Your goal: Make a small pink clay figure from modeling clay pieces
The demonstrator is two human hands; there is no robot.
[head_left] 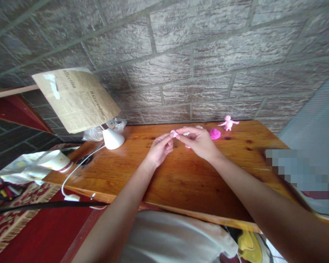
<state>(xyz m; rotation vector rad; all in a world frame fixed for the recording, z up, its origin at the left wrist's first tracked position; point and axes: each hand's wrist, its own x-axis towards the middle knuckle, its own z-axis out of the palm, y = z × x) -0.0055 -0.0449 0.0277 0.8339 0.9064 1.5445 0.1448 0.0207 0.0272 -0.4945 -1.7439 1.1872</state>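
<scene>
A small piece of pale pink modelling clay [174,133] is held between my two hands above the wooden table. My left hand [159,150] pinches its left side with thumb and forefinger, the other fingers curled. From the right, my right hand [199,141] grips it between thumb and fingertips. Just beyond the right hand lies a bright magenta lump of clay [215,134]. Farther right stands a pink clay figure [228,123] with its arms spread. Small whitish bits show partly behind my right hand; I cannot make out what they are.
The wooden table [181,186] backs onto a brick-patterned wall [175,69]. On the left stand a lamp [113,138] with a newspaper-print shade, its white cord, dark scissors [84,160] and a tipped paper cup [57,160]. Plastic bags [117,125] lie behind the lamp.
</scene>
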